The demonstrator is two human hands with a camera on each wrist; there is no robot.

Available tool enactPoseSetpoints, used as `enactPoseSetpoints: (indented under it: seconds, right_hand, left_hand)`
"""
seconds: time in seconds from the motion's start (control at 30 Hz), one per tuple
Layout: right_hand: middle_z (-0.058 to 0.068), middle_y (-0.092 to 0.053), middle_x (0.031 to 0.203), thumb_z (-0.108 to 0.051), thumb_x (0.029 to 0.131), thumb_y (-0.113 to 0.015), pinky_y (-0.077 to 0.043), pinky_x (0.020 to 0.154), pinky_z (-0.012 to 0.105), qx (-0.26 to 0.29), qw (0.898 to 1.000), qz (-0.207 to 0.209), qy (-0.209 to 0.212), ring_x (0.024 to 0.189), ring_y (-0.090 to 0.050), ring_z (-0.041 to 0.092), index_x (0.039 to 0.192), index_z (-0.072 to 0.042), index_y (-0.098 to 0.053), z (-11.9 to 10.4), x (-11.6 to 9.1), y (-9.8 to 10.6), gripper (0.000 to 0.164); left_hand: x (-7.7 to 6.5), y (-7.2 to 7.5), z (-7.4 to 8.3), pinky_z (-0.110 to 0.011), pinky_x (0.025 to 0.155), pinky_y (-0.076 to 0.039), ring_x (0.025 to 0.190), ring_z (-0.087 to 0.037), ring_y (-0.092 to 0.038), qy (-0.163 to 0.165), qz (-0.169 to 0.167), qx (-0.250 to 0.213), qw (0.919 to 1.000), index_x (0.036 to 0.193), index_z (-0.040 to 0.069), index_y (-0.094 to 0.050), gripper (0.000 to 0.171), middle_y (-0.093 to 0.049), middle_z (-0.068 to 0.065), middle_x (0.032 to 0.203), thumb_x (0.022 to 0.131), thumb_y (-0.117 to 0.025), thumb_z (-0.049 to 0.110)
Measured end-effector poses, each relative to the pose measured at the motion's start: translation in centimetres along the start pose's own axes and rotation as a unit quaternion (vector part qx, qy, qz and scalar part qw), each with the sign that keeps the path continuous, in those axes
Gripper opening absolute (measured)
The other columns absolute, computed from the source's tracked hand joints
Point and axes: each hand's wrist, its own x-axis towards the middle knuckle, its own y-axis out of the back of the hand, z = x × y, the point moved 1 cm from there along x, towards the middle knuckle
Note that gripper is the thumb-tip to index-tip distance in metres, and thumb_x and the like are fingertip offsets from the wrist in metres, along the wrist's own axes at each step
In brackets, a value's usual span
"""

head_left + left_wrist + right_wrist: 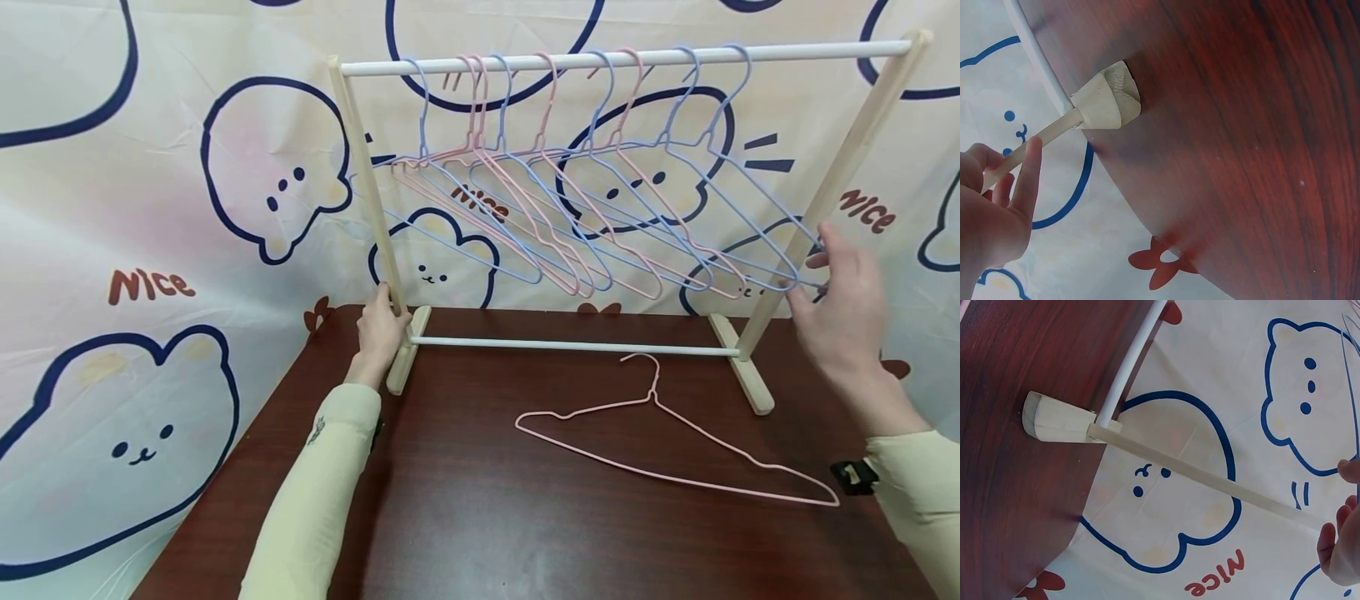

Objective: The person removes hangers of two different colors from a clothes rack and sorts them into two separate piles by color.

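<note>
A wooden clothes rack (847, 158) with a white top rail (825, 52) stands on the table. Blue and pink hangers hang along that rail. My left hand (381, 329) grips the rack's left post (375, 200) low down, just above its foot (1110, 100). At the right post, the thumb and fingers of my right hand (843, 308) are round the outer corner of the rightmost blue hanger (765, 192); the right wrist view shows this hand only at its edge (1341, 544). One pink hanger (675, 475) lies flat on the table in front of the rack.
The dark brown wooden table (465, 500) ends just behind the rack. A white lower bar (577, 345) joins the two feet. Behind everything hangs a pale cloth (247, 333) printed with cartoon bears.
</note>
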Motion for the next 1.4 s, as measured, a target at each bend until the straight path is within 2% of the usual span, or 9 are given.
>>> enactPoseSetpoints:
  seconds: [0.1, 0.17, 0.33, 0.63, 0.87, 1.03, 1.1, 1.3, 1.4]
  right_hand:
    - [0.025, -0.061, 0.112, -0.002, 0.086, -0.073, -0.026, 0.069, 0.022, -0.003, 1.0, 0.007, -0.003, 0.078, -0.045, 0.022, 0.151, -0.017, -0.041, -0.1, 0.0, -0.1, 0.074]
    - [0.024, -0.062, 0.109, -0.003, 0.086, -0.073, -0.025, 0.069, 0.017, 0.001, 1.0, 0.016, 0.002, 0.077, -0.041, 0.004, 0.15, -0.019, -0.043, -0.1, -0.1, -0.1, 0.072]
    - [0.023, -0.063, 0.102, -0.005, 0.086, -0.074, -0.023, 0.072, 0.008, 0.016, 0.999, 0.034, 0.014, 0.079, -0.031, -0.016, 0.148, -0.02, -0.048, 0.0, -0.2, -0.1, 0.068]
    - [0.027, -0.063, 0.096, -0.002, 0.086, -0.074, -0.023, 0.074, -0.002, 0.029, 0.997, 0.056, 0.036, 0.088, -0.03, -0.014, 0.144, -0.013, -0.052, 0.0, -0.5, 0.0, 0.063]
    - [0.021, -0.063, 0.09, 0.003, 0.085, -0.072, -0.025, 0.075, -0.004, 0.045, 0.995, 0.082, 0.039, 0.085, -0.03, -0.026, 0.14, -0.01, -0.056, -0.3, -0.7, 0.5, 0.059]
    - [0.02, -0.063, 0.089, 0.005, 0.085, -0.071, -0.026, 0.073, -0.001, 0.047, 0.993, 0.099, 0.048, 0.082, -0.031, -0.026, 0.141, -0.012, -0.056, 0.0, -0.8, 0.9, 0.06]
    - [0.026, -0.062, 0.093, 0.005, 0.086, -0.07, -0.026, 0.073, -0.001, 0.041, 0.993, 0.1, 0.053, 0.083, -0.031, -0.026, 0.142, -0.013, -0.055, -0.1, -0.8, 1.1, 0.061]
    - [0.027, -0.062, 0.096, 0.002, 0.086, -0.071, -0.027, 0.074, -0.004, 0.04, 0.993, 0.103, 0.037, 0.081, -0.032, -0.028, 0.143, -0.017, -0.053, -0.4, -0.8, 1.7, 0.063]
    - [0.007, -0.063, 0.091, 0.001, 0.086, -0.072, -0.027, 0.073, -0.003, 0.043, 0.993, 0.108, 0.022, 0.079, -0.032, -0.028, 0.143, -0.019, -0.053, -0.3, -0.8, 2.0, 0.063]
  left_hand:
    - [-0.1, 0.0, 0.0, -0.055, 0.087, -0.055, 0.101, -0.042, -0.067, 0.0, 0.001, -0.001, 1.0, 0.127, 0.007, -0.047, 0.034, -0.065, -0.023, 0.117, 0.096, -0.061, 0.013]
    - [-0.1, 0.1, 0.1, -0.055, 0.087, -0.055, 0.101, -0.042, -0.067, 0.001, 0.001, 0.0, 1.0, 0.127, 0.007, -0.047, 0.034, -0.065, -0.023, 0.117, 0.096, -0.061, 0.013]
    - [-0.1, 0.0, 0.1, -0.055, 0.085, -0.055, 0.1, -0.042, -0.067, 0.002, 0.002, 0.008, 1.0, 0.129, 0.007, -0.047, 0.037, -0.065, -0.023, 0.116, 0.096, -0.062, 0.014]
    - [-0.1, 0.1, 0.1, -0.055, 0.086, -0.055, 0.099, -0.043, -0.067, 0.002, 0.003, 0.015, 0.9999, 0.128, 0.006, -0.047, 0.037, -0.065, -0.024, 0.115, 0.096, -0.062, 0.014]
    - [0.0, 0.0, 0.0, -0.055, 0.085, -0.055, 0.098, -0.043, -0.067, 0.0, 0.004, 0.015, 0.9999, 0.127, 0.006, -0.047, 0.036, -0.065, -0.024, 0.114, 0.096, -0.062, 0.014]
    - [0.0, 0.0, 0.0, -0.055, 0.085, -0.055, 0.098, -0.043, -0.067, 0.0, 0.004, 0.016, 0.9999, 0.128, 0.006, -0.046, 0.036, -0.065, -0.024, 0.114, 0.096, -0.062, 0.014]
    - [0.0, 0.0, 0.0, -0.055, 0.085, -0.055, 0.098, -0.043, -0.067, 0.001, 0.004, 0.017, 0.9999, 0.128, 0.006, -0.046, 0.037, -0.065, -0.024, 0.114, 0.096, -0.062, 0.014]
    - [0.0, 0.0, 0.0, -0.055, 0.085, -0.055, 0.099, -0.043, -0.067, 0.004, 0.003, 0.014, 0.9999, 0.128, 0.007, -0.046, 0.037, -0.065, -0.023, 0.115, 0.096, -0.062, 0.015]
    - [0.0, 0.0, 0.1, -0.055, 0.085, -0.055, 0.099, -0.043, -0.067, 0.004, 0.001, 0.01, 0.9999, 0.128, 0.007, -0.046, 0.037, -0.065, -0.023, 0.115, 0.096, -0.063, 0.015]
